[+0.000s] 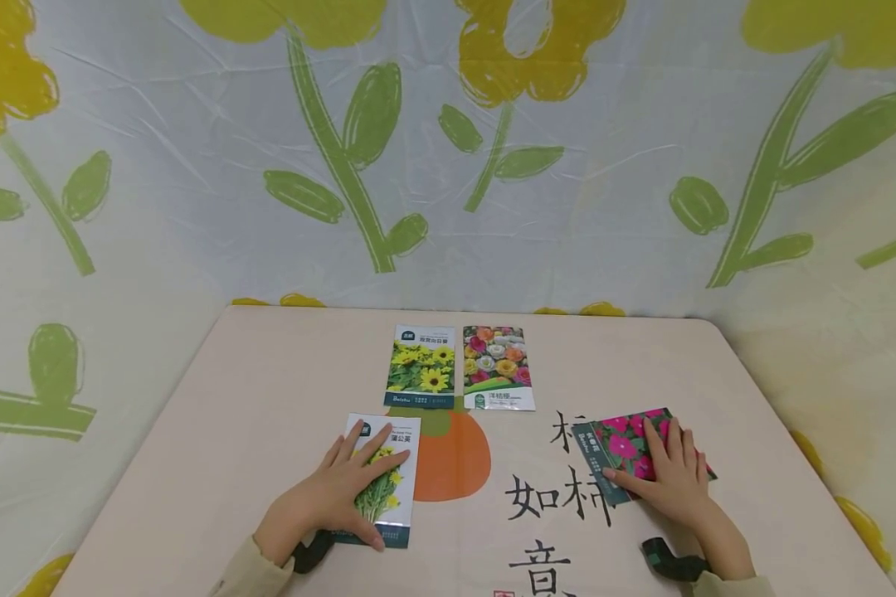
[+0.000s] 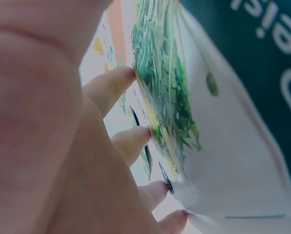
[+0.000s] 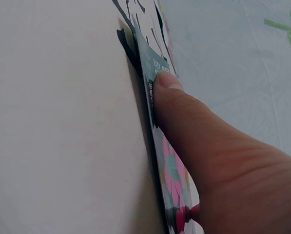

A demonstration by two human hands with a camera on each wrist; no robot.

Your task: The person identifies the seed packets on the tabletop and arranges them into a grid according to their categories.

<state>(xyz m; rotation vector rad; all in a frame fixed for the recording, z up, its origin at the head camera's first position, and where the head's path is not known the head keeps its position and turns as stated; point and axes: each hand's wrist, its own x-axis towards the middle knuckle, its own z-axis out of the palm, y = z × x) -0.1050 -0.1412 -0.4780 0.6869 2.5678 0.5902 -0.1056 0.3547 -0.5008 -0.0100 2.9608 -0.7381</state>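
My left hand (image 1: 338,489) lies with spread fingers on a white seed packet (image 1: 405,506) that pictures yellow flowers on green stems. Its fingertips touch the packet's printed face in the left wrist view, where a dark green band (image 2: 262,63) crosses one end. On the right, my right hand (image 1: 679,489) rests flat over a seed packet with pink flowers (image 1: 621,446), which lies tilted on the table. From the right wrist, the thumb (image 3: 179,100) presses on this packet's green end, and a thin shadow runs along its edge. Part of each packet is hidden under the hand.
Farther back, a sunflower packet (image 1: 421,365) and a packet of mixed-colour flowers (image 1: 497,369) lie side by side. The pale tablecloth (image 1: 216,464) bears an orange fruit print (image 1: 455,460) and black characters. A flower-patterned curtain (image 1: 567,240) rises behind the table.
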